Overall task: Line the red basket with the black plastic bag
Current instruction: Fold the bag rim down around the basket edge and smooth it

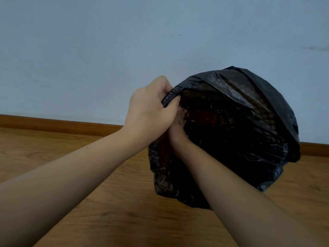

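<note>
Unmarked black bag point(240, 122) in hands point(151, 111)

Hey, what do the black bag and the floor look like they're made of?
The black bag looks like thin glossy plastic film: it crinkles, catches highlights, and a faint red shows through it. The floor looks like wood or wood-look laminate, matte, with visible grain; which one can't be told.

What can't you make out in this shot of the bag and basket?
- Red basket: head view, only a dull red patch shows through the black plastic bag.
- Right hand: fingers buried in the bag.
- Left hand: fingertips hidden behind the bag's edge.
</note>
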A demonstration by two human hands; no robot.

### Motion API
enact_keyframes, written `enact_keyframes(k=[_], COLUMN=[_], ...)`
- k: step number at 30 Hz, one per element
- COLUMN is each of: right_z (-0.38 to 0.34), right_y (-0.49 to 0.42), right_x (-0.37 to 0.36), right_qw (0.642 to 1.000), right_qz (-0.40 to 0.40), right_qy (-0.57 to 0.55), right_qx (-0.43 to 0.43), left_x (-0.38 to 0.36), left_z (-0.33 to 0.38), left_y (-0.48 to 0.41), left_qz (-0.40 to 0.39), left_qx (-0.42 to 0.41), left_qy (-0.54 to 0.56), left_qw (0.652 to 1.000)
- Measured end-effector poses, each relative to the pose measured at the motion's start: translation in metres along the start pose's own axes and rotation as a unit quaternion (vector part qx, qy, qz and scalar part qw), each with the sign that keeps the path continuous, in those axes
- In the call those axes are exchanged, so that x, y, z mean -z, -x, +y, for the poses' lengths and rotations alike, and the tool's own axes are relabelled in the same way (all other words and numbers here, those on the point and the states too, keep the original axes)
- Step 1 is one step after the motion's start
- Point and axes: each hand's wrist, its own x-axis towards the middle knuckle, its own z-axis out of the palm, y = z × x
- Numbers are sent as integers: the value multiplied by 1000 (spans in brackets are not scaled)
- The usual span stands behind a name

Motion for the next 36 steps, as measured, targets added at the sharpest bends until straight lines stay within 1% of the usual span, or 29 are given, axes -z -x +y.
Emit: enact_keyframes(k=[2,4,6,8,10,11,13,14,15,16,17,18,21,24,26,28,29,32,35,36], right_z=[-2,-1,3,11,23,29,46,55,63,70,76,80,82,77,72,66,64,62,68,70], right_y=[-1,2,11,23,31,34,34,33,32,30,30,29,30,34,38,41,40,31,24,22], right_x=[-1,1,3,6,10,13,22,28,32,35,37,38,37,32,28,25,26,38,55,59], right_qw=[999,999,994,970,920,884,794,750,717,694,683,681,684,674,661,655,644,583,522,511], right_qz=[-11,-38,-94,-159,-194,-199,-202,-207,-214,-222,-230,-237,-245,-239,-242,-253,-250,-212,-211,-210], right_qy=[-31,-23,54,184,339,421,563,616,655,678,688,690,685,694,701,698,706,753,792,800], right_qx=[2,-7,-4,-6,17,49,111,119,110,94,77,65,58,89,118,139,156,220,235,234], left_x=[4,8,10,11,11,11,12,13,14,14,15,15,13,11,10,8,8,7,7,7], left_z=[1,0,1,1,0,-1,-1,0,0,1,2,2,0,-3,-7,-11,-13,-16,-16,-15], left_y=[-4,-9,-12,-13,-12,-13,-12,-12,-12,-12,-12,-11,-12,-14,-16,-16,-15,-15,-17,-18], left_qz=[-5,-16,-29,-48,-72,-84,-106,-113,-117,-119,-119,-119,-119,-125,-141,-165,-179,-226,-261,-268], left_qx=[-9,-24,-50,-77,-90,-94,-102,-108,-117,-126,-133,-137,-142,-138,-134,-139,-142,-144,-159,-167], left_qy=[-24,-59,-101,-133,-154,-160,-163,-160,-155,-152,-152,-155,-165,-177,-196,-218,-228,-251,-253,-246], left_qw=[1000,998,993,987,981,979,976,975,974,973,972,971,969,966,961,952,947,930,918,916])
